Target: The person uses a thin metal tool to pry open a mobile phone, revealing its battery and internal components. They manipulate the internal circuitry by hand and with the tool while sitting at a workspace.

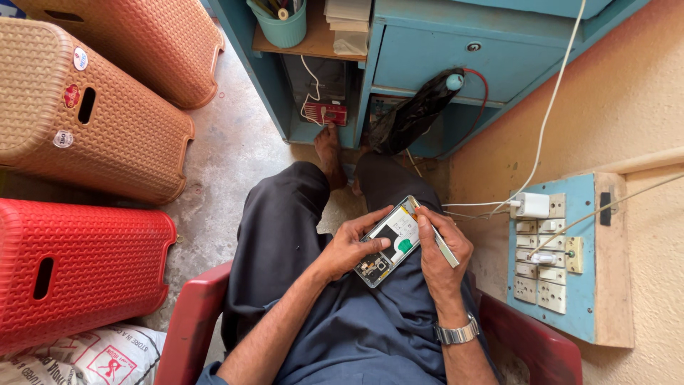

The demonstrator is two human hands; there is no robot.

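An opened smartphone [392, 241] with its back cover off lies over my lap, showing white and green inner parts and a camera module at its lower end. My left hand [353, 242] grips it from the left, thumb resting on the inside. My right hand [443, 249] holds a thin metal tool [436, 239] against the phone's right edge. I sit in a red plastic chair [192, 321], in dark trousers, with a metal watch [456, 333] on my right wrist.
Red [78, 271] and tan plastic stools [92, 121] lie stacked at the left. A blue desk [442, 57] with a drawer stands ahead, my bare feet under it. A blue switchboard [563, 257] with a white charger [531, 205] hangs on the right wall. A printed sack [92, 356] lies bottom left.
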